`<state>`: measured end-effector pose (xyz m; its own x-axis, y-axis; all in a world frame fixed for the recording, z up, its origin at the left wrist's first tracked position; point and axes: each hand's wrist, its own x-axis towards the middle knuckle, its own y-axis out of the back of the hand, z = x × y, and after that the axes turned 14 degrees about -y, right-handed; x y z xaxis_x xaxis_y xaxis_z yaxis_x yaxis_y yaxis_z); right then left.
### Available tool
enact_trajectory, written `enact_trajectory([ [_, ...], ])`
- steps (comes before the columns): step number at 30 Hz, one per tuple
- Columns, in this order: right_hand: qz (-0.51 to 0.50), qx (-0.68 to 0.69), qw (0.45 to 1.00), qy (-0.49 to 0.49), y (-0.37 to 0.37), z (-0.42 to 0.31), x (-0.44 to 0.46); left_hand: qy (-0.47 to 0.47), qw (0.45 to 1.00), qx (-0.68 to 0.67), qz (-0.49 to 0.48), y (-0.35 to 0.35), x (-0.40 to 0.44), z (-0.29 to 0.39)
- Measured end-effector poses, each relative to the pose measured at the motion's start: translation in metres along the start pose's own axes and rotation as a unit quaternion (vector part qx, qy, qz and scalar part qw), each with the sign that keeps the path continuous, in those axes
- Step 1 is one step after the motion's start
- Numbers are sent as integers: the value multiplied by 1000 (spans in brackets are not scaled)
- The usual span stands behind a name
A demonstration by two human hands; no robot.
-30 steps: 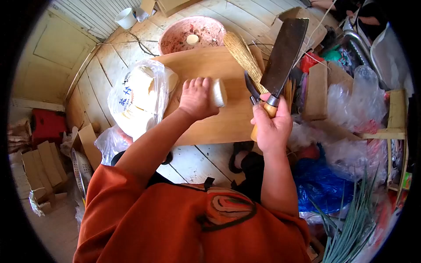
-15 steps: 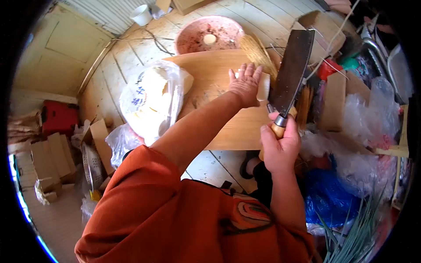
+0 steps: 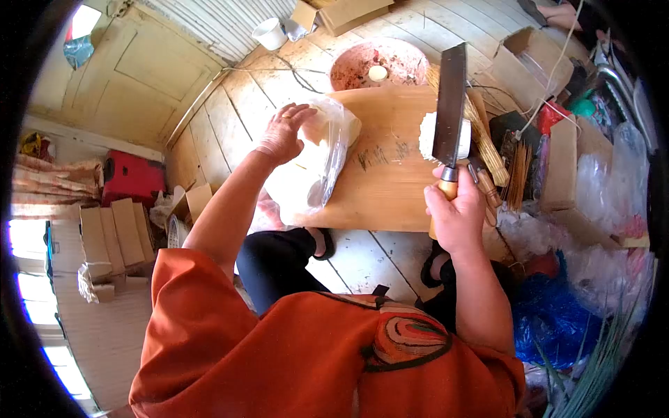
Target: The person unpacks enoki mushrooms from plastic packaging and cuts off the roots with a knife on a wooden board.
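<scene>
Wooden-handled cleaver (image 3: 450, 104) clasped in right hand (image 3: 460, 209), half-curled left hand (image 3: 282, 136), grip unclear, reaches tabletop's (image 3: 390, 195) left-edge bag (image 3: 313, 177), which likely needs parting.

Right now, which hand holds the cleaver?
The right hand, closed around the handle of the cleaver; the left hand is at the plastic bag.

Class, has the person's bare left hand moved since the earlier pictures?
Yes: against the tan wooden board, the left hand went leftward, from the rounded white block to the clear plastic bag.

Windows (image 3: 36, 286) glare and the plastic bag (image 3: 301, 182) looks washed out.
</scene>
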<state>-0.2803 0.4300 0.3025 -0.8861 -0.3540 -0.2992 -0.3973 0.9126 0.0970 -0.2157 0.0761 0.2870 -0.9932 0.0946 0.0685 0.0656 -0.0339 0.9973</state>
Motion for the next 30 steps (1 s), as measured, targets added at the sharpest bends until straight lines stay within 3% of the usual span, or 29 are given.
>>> enact_trajectory([
  [1,7,3,1000,1,-3,0,0,-7,1000,1,1,3,7,0],
  [3,-3,-49,999,1,-9,-1,-1,-8,992,34,-122,8,23,5],
  [4,-21,-59,997,-49,-9,-12,-5,13,980,59,-191,9,33,6],
  [12,2,-124,992,-6,-15,-12,3,-44,966,105,-233,-8,44,-5],
  [15,1,-138,990,8,-15,-9,5,-50,973,117,-194,-3,27,-11],
  [18,2,-142,989,31,-14,-7,4,-31,998,39,31,0,2,-21],
  [19,4,-138,990,38,-14,-7,3,-31,998,42,31,9,-6,-19],
  [22,-4,-122,992,35,-12,-4,1,-13,978,-94,186,37,-29,-10],
  [24,-10,-106,994,19,-13,5,3,50,937,-239,250,54,-45,8],
  [27,-11,-87,996,8,-11,7,3,82,842,-437,305,95,-55,50],
  [30,-31,-39,998,-25,-8,4,-2,132,832,-480,245,131,-56,83],
])
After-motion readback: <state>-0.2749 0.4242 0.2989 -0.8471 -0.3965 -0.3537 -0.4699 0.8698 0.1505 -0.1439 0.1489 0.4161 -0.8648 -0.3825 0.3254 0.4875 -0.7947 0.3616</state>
